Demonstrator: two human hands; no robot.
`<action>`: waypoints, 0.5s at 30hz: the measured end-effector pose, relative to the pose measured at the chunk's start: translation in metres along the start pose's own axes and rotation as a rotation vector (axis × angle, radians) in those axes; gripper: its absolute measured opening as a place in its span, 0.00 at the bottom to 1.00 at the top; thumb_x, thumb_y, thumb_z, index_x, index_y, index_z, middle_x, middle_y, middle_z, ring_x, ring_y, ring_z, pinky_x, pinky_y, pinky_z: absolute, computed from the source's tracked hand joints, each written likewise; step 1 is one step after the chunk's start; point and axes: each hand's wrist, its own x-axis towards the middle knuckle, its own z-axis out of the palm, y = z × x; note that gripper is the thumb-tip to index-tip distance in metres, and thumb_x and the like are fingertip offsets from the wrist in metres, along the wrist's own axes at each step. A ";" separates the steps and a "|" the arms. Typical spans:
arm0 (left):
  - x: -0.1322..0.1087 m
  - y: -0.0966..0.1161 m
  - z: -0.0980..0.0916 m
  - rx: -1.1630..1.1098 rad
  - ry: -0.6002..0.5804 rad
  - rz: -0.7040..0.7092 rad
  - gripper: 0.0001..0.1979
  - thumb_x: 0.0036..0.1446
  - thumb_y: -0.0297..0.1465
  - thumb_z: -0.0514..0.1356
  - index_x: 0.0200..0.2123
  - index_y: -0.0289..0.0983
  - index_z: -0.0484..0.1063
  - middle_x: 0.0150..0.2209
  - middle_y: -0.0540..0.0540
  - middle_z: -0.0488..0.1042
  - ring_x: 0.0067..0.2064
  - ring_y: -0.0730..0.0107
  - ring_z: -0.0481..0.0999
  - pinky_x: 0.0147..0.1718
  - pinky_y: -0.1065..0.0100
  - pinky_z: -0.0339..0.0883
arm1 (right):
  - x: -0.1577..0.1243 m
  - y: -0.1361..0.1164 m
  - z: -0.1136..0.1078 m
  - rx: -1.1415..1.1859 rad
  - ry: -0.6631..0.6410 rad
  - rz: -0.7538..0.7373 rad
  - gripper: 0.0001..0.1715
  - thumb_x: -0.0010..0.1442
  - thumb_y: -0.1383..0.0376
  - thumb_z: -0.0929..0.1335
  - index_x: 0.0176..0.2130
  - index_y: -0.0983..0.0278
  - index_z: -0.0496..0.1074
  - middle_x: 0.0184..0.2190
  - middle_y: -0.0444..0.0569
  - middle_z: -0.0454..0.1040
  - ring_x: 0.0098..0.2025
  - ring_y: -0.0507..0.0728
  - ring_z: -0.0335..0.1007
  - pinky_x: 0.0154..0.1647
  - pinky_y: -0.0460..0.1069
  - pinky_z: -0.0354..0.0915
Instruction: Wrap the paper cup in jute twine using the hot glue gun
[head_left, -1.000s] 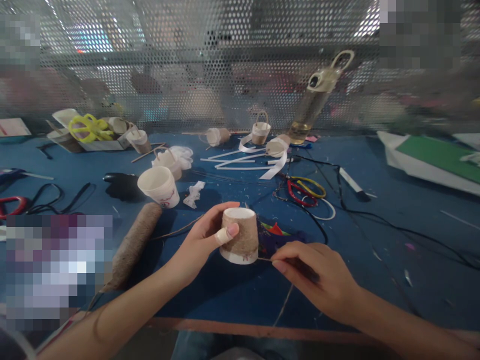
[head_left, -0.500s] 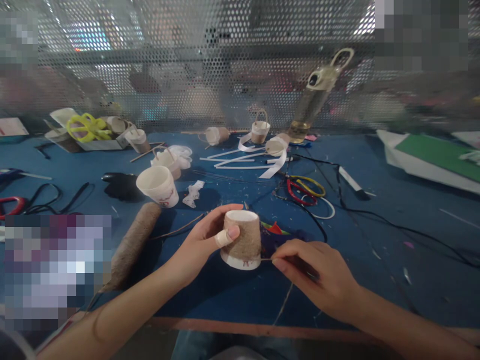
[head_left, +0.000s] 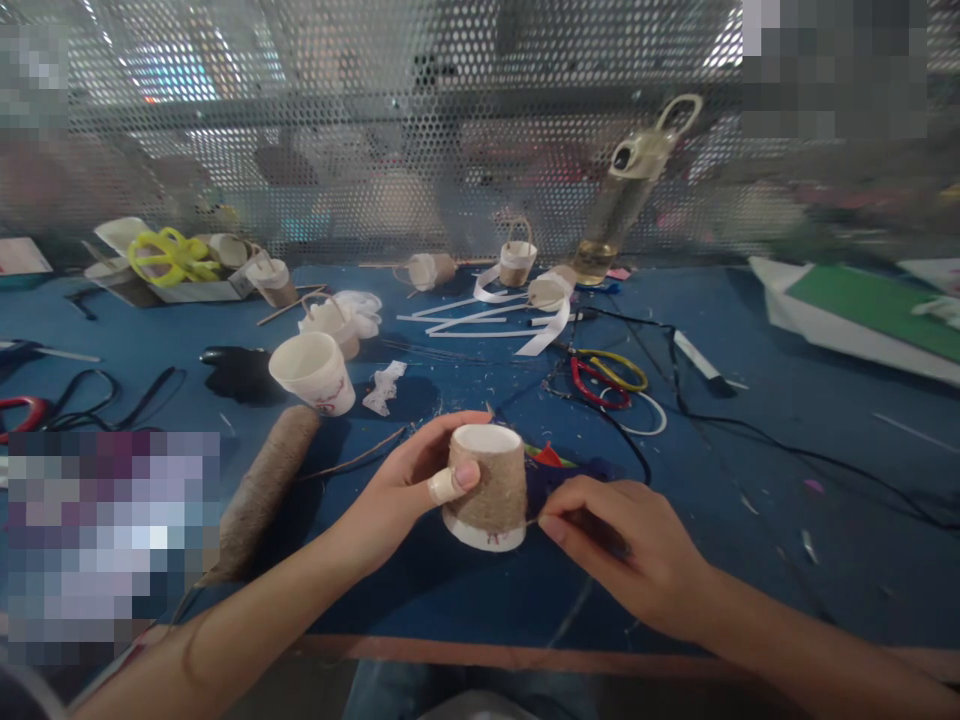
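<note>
- Left grip point(head_left: 411, 475): one, clamped on the wrapped cup point(head_left: 496, 482); thumb on the near side, fingers round behind.
- Wrapped cup: one, inside the left grip, narrow end up; brown twine covers it except a white band at the wide lower edge.
- Right grip point(head_left: 634, 545): one, thumb and forefinger pinched together on a twine strand point(head_left: 533, 520), just right of the cup's lower edge.
- Twine spool point(head_left: 266, 490): one, lying on the bench point(head_left: 450, 610) left of the left grip.
- Plain white cup point(head_left: 309, 375): one, mouth up, beyond the spool.
- Lace scrap point(head_left: 385, 387): one, beyond the left grip.
- Loops beyond the right grip: one red loop point(head_left: 575, 378), one yellow loop point(head_left: 637, 385), one white loop point(head_left: 663, 420).
- White strips point(head_left: 472, 334): several, overlapping, farther beyond both grips; exact count unclear.
- Upright handled cup point(head_left: 517, 262): one, beyond the strips.
- Bottle point(head_left: 613, 212): one, tilted in view, far beyond the right grip.
- Mesh screen point(head_left: 360, 130): one, behind everything on the bench.
</note>
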 end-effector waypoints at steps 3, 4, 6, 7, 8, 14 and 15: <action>-0.001 -0.001 -0.001 0.013 -0.014 0.000 0.21 0.55 0.40 0.70 0.53 0.48 0.78 0.51 0.46 0.78 0.52 0.58 0.73 0.50 0.63 0.63 | 0.000 -0.001 0.001 -0.002 -0.001 -0.010 0.10 0.70 0.65 0.64 0.35 0.62 0.71 0.21 0.40 0.70 0.20 0.48 0.61 0.22 0.45 0.56; -0.001 -0.001 -0.001 0.017 -0.015 -0.002 0.21 0.55 0.40 0.70 0.53 0.48 0.78 0.50 0.46 0.78 0.52 0.58 0.73 0.50 0.63 0.63 | 0.001 -0.001 0.001 -0.001 -0.002 -0.012 0.10 0.70 0.65 0.64 0.35 0.62 0.71 0.21 0.40 0.70 0.19 0.48 0.61 0.22 0.45 0.56; -0.001 -0.001 -0.001 0.021 -0.018 -0.003 0.21 0.55 0.40 0.70 0.53 0.48 0.78 0.50 0.46 0.78 0.52 0.57 0.73 0.50 0.62 0.63 | 0.001 -0.001 0.002 -0.001 0.005 -0.017 0.10 0.70 0.65 0.64 0.35 0.62 0.71 0.20 0.39 0.68 0.19 0.48 0.61 0.21 0.45 0.55; -0.001 -0.002 -0.001 0.020 -0.021 -0.003 0.21 0.55 0.40 0.70 0.53 0.48 0.78 0.51 0.46 0.78 0.52 0.57 0.73 0.50 0.62 0.63 | 0.002 -0.001 0.002 -0.004 0.012 -0.019 0.11 0.70 0.65 0.64 0.34 0.62 0.70 0.20 0.39 0.68 0.19 0.48 0.61 0.21 0.45 0.54; 0.000 -0.002 -0.001 0.017 -0.024 -0.003 0.22 0.55 0.40 0.70 0.53 0.47 0.78 0.51 0.46 0.78 0.52 0.57 0.73 0.51 0.62 0.63 | 0.002 -0.001 0.002 -0.008 0.018 -0.022 0.11 0.70 0.65 0.64 0.34 0.62 0.70 0.19 0.39 0.67 0.19 0.48 0.61 0.21 0.45 0.54; 0.000 -0.002 -0.001 0.006 -0.020 -0.005 0.22 0.54 0.40 0.71 0.53 0.48 0.78 0.50 0.45 0.78 0.52 0.57 0.73 0.50 0.62 0.64 | 0.002 0.002 0.003 -0.024 0.024 -0.029 0.10 0.70 0.64 0.64 0.34 0.62 0.70 0.19 0.39 0.67 0.19 0.48 0.61 0.22 0.46 0.54; 0.000 -0.002 -0.001 0.007 -0.020 -0.005 0.22 0.54 0.41 0.71 0.53 0.48 0.78 0.50 0.46 0.78 0.52 0.57 0.73 0.50 0.62 0.64 | 0.002 0.002 0.003 -0.025 0.023 -0.028 0.10 0.70 0.64 0.64 0.35 0.62 0.70 0.19 0.39 0.67 0.19 0.48 0.61 0.22 0.46 0.54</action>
